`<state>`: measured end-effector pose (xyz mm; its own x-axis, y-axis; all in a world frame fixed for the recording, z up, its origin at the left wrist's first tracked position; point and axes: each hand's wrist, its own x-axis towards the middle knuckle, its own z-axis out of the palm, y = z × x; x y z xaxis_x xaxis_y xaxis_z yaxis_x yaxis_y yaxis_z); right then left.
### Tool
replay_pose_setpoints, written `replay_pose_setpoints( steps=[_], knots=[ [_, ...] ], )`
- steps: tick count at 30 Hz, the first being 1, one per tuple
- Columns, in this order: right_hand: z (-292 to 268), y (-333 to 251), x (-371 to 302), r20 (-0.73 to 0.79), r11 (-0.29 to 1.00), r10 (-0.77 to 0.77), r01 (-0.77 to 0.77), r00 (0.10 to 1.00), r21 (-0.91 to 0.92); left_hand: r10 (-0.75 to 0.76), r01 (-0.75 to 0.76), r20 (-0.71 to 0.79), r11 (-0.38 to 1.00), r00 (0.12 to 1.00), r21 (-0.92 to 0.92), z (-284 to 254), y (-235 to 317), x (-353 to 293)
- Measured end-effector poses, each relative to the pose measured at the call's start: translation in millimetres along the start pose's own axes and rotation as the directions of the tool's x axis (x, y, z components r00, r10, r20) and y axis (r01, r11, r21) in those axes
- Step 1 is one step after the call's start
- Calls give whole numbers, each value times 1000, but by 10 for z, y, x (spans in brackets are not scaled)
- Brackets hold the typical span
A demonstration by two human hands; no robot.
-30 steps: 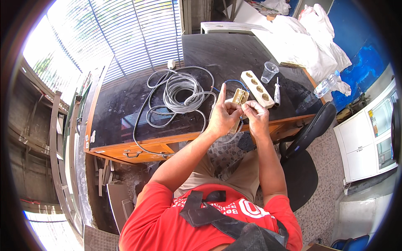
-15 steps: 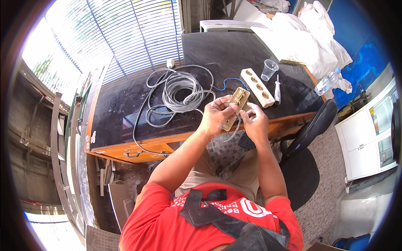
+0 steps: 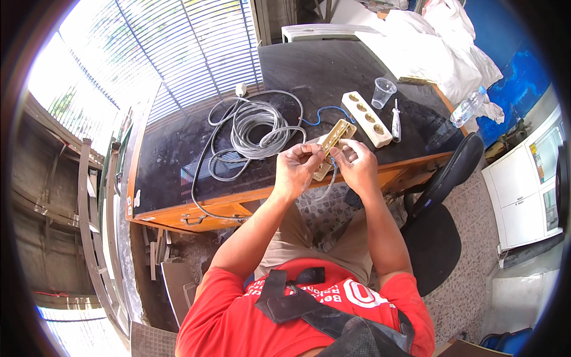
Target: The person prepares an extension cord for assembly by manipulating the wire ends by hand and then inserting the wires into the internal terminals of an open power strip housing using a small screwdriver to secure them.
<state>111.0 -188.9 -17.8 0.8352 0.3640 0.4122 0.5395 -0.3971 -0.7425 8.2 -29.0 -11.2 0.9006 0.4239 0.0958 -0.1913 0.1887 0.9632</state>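
An opened socket strip housing (image 3: 338, 134), cream with brassy contact strips inside, is held tilted above the desk's front edge. The thumb and fingers of my left hand (image 3: 297, 171) pinch at its middle from the left. My right hand (image 3: 358, 168) has its fingers closed on its right side, the tips close to those of the left. A grey cable (image 3: 329, 189) hangs in a loop below the housing and runs up between the hands; its end is hidden by the fingers. Beyond the right hand lies a cream socket cover (image 3: 367, 121) with several round outlets.
On the dark desk (image 3: 172, 160) lie a coiled grey cable (image 3: 253, 134) with a white plug (image 3: 240, 90), a blue wire (image 3: 321, 113), a clear plastic cup (image 3: 383, 93) and a screwdriver (image 3: 396, 122). A water bottle (image 3: 468, 107) and a black chair (image 3: 437, 238) are at the right.
My left hand has slid down and closer to the right hand on the housing. The right fingers have moved in against it. The view has shifted slightly.
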Motion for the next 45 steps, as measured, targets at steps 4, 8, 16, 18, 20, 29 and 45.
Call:
replay_pose_setpoints(
  steps=[4, 8, 16, 18, 20, 29, 45],
  knots=[
    [-17, -112, -35, 59, 1000, -16, 17, 998, -21, -38, 44, -66, 996, 997, 84, -28, 37, -112],
    [28, -28, -12, 70, 999, -9, 11, 998, -40, -23, 54, -142, 974, 990, 219, -77, 19, -184],
    [93, 79, 29, -34, 989, -132, 134, 991, 63, 170, -50, -150, 806, 974, 589, -181, 39, -137],
    [42, -46, -23, -81, 989, -150, 151, 985, 3, 258, -118, -114, 733, 959, 670, -183, 74, -112],
    [-10, -250, -134, -88, 992, -123, 123, 988, -8, 294, -169, -39, 649, 955, 742, -206, 64, -62],
    [45, -399, -493, 37, 994, -107, 106, 994, 21, 112, -114, 56, 628, 992, 770, -204, 75, 176],
    [18, -197, -816, -110, 1000, 4, -1, 994, 30, -177, 90, 68, 752, 982, 653, 14, -17, 220]
  ],
)
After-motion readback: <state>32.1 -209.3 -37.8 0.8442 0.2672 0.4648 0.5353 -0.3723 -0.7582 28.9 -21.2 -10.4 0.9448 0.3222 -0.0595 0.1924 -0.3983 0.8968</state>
